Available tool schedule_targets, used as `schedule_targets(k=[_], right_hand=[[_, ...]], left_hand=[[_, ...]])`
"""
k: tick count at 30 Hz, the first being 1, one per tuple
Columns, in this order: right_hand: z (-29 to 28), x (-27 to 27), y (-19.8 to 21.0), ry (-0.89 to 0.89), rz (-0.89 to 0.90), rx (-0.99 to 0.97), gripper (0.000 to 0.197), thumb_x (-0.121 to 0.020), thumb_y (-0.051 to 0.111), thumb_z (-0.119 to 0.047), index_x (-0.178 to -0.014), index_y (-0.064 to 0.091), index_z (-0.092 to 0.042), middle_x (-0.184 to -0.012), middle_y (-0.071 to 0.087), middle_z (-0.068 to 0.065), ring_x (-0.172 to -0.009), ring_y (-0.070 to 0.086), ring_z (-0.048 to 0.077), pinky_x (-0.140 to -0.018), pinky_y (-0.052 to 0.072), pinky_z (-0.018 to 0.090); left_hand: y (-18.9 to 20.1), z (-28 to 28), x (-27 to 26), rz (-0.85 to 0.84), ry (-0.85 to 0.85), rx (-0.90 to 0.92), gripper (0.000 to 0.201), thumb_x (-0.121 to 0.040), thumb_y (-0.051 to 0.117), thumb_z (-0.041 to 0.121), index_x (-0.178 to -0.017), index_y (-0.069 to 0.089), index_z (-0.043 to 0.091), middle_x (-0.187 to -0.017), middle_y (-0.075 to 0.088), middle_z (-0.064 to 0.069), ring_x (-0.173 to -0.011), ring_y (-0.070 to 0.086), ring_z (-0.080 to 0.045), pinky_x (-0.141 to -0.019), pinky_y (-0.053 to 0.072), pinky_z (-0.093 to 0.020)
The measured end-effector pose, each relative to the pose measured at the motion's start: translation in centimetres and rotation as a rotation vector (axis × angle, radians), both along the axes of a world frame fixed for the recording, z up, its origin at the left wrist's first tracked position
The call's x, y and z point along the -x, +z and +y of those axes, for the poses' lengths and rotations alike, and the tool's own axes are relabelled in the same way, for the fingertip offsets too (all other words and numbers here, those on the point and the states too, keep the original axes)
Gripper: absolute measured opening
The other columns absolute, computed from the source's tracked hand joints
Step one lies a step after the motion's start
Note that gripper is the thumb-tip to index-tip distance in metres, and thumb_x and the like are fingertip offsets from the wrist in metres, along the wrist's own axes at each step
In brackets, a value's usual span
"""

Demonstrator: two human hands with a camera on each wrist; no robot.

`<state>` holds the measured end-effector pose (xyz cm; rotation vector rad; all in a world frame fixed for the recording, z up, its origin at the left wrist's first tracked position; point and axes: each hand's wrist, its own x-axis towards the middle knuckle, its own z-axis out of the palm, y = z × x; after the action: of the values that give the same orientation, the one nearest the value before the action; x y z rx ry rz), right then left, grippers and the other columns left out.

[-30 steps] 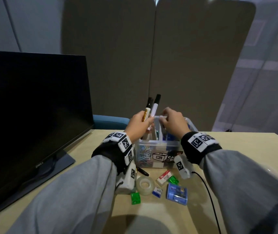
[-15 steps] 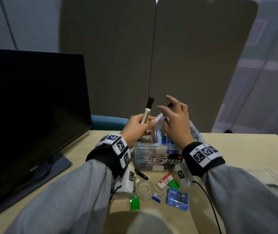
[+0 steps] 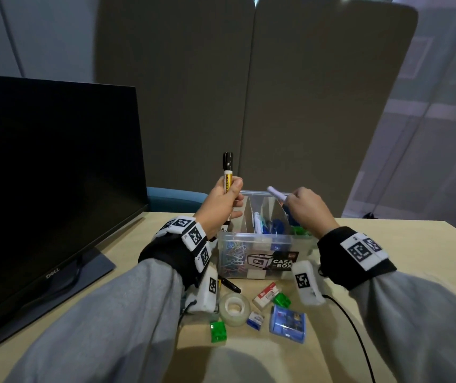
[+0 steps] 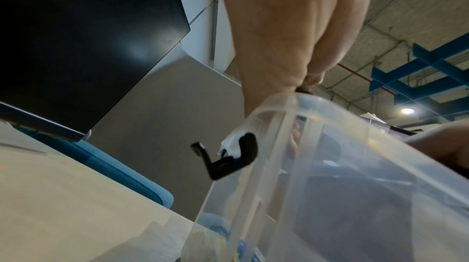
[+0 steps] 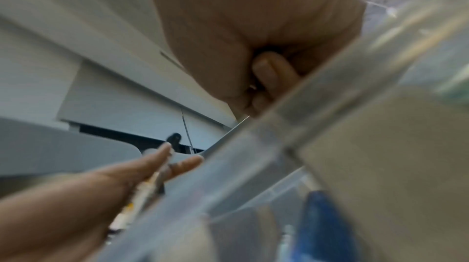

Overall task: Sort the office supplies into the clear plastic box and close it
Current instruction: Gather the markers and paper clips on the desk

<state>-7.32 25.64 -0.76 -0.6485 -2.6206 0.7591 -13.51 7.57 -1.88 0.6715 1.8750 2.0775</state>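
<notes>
The clear plastic box [image 3: 237, 239] stands open mid-table, with coloured paper clips, pens and blue items in its compartments. My left hand [image 3: 222, 207] grips a yellow-labelled black-capped marker [image 3: 33, 172] upright above the box's left end. My right hand [image 3: 308, 210] holds a white marker [image 3: 276, 193] tilted over the box's right part; its lower end is hidden by the fingers. In the left wrist view the box wall [image 4: 330, 176] and its black latch [image 4: 228, 158] fill the lower right. The right wrist view is blurred; my right hand's fingers [image 5: 271, 71] are curled.
In front of the box lie a tape roll [image 3: 234, 309], a black pen [image 3: 229, 284], a red-white eraser box [image 3: 266, 295], green clips [image 3: 218, 331], a small blue-white box [image 3: 255, 320] and a blue case [image 3: 288, 323]. A dark monitor [image 3: 49, 189] stands at left. Grey partitions [image 3: 249, 92] rise behind.
The two markers were together in my left hand; my right hand took the white one and swung it right and down over the box. The left hand keeps the yellow-labelled marker.
</notes>
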Motion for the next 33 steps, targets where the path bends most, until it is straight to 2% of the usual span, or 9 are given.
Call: schedule_targets(k=[4, 8, 11, 14, 17, 20, 26, 30, 33], right_hand=[[-1.8, 0.0, 0.6, 0.037, -0.103, -0.006, 0.028, -0.1, 0.044, -0.029, -0.1, 0.055, -0.003, -0.095, 0.057, 0.015, -0.086, 0.053, 0.027, -0.075, 0.043, 0.036], [-3.3, 0.8, 0.0, 0.094, -0.116, -0.079, 0.03, -0.103, 0.036, -0.023, -0.097, 0.058, -0.004, -0.098, 0.062, 0.012, -0.092, 0.061, 0.028, -0.076, 0.047, 0.036], [-2.9, 0.6, 0.6, 0.075, 0.051, -0.007, 0.035, -0.098, 0.041, -0.028, -0.093, 0.067, -0.005, -0.088, 0.067, 0.009, -0.081, 0.063, 0.024, -0.073, 0.051, 0.035], [-2.6, 0.0, 1.6, 0.226, 0.321, 0.074, 0.023, -0.099, 0.049, -0.027, -0.099, 0.066, -0.012, -0.088, 0.066, -0.001, -0.08, 0.06, 0.013, -0.069, 0.048, 0.027], [-3.1, -0.6, 2.2, 0.468, 0.255, 0.217, 0.019, -0.097, 0.055, -0.033, -0.101, 0.064, -0.017, -0.088, 0.067, -0.002, -0.075, 0.063, 0.01, -0.065, 0.048, 0.026], [-3.5, -0.6, 1.7, 0.457, 0.274, 0.271, 0.022, -0.094, 0.06, -0.03, -0.103, 0.062, -0.01, -0.088, 0.068, 0.006, -0.068, 0.061, 0.011, -0.059, 0.048, 0.023], [-4.2, -0.9, 1.6, 0.42, 0.432, 0.57, 0.029, -0.089, 0.067, -0.01, -0.114, 0.054, -0.01, -0.077, 0.056, 0.004, -0.059, 0.056, 0.008, -0.051, 0.045, 0.021], [-3.4, -1.4, 2.4, 0.526, 0.379, 0.364, 0.039, -0.091, 0.063, -0.016, -0.125, 0.053, -0.034, -0.094, 0.061, 0.002, -0.071, 0.062, 0.014, -0.06, 0.054, 0.028], [-3.2, -1.5, 3.0, 0.536, 0.389, 0.235, 0.018, -0.09, 0.066, -0.016, -0.108, 0.064, -0.017, -0.092, 0.065, 0.006, -0.072, 0.066, 0.013, -0.062, 0.054, 0.026]], left_hand=[[0.2, 0.1, -0.1, -0.029, -0.019, -0.002, 0.02, -0.104, 0.042, 0.031, -0.114, 0.047, 0.015, -0.082, 0.05, -0.001, -0.073, 0.05, -0.011, -0.08, 0.047, -0.033], [0.2, 0.1, -0.3, 0.014, -0.032, 0.054, 0.026, -0.104, 0.04, 0.031, -0.116, 0.044, 0.007, -0.076, 0.048, -0.001, -0.065, 0.047, -0.01, -0.075, 0.047, -0.033], [0.2, -0.1, -0.4, 0.09, -0.033, 0.148, 0.027, -0.104, 0.039, 0.034, -0.116, 0.049, 0.011, -0.073, 0.046, 0.003, -0.063, 0.048, -0.008, -0.085, 0.053, -0.036], [0.5, 0.0, -0.9, 0.222, -0.055, 0.266, 0.018, -0.103, 0.042, 0.035, -0.107, 0.052, 0.021, -0.087, 0.054, -0.001, -0.076, 0.054, -0.013, -0.08, 0.054, -0.033], [1.0, 0.1, -1.7, 0.324, -0.107, 0.366, 0.021, -0.104, 0.042, 0.028, -0.121, 0.051, 0.02, -0.094, 0.053, 0.005, -0.076, 0.054, -0.007, -0.07, 0.049, -0.02], [1.1, -0.1, -1.9, 0.343, -0.156, 0.378, 0.027, -0.103, 0.043, 0.019, -0.129, 0.051, 0.019, -0.098, 0.053, 0.009, -0.072, 0.052, 0.001, -0.065, 0.045, -0.013], [1.0, -0.4, -1.6, 0.366, -0.208, 0.371, 0.018, -0.101, 0.048, 0.018, -0.113, 0.061, 0.019, -0.089, 0.06, 0.011, -0.063, 0.056, 0.015, -0.059, 0.043, -0.007], [0.9, -0.7, -1.6, 0.356, -0.245, 0.398, 0.013, -0.1, 0.05, 0.021, -0.107, 0.061, 0.023, -0.089, 0.061, 0.01, -0.065, 0.056, 0.013, -0.065, 0.043, -0.013], [0.7, -0.6, -1.5, 0.372, -0.236, 0.424, 0.012, -0.097, 0.055, 0.024, -0.108, 0.059, 0.021, -0.095, 0.062, 0.004, -0.072, 0.059, 0.005, -0.07, 0.048, -0.02]])
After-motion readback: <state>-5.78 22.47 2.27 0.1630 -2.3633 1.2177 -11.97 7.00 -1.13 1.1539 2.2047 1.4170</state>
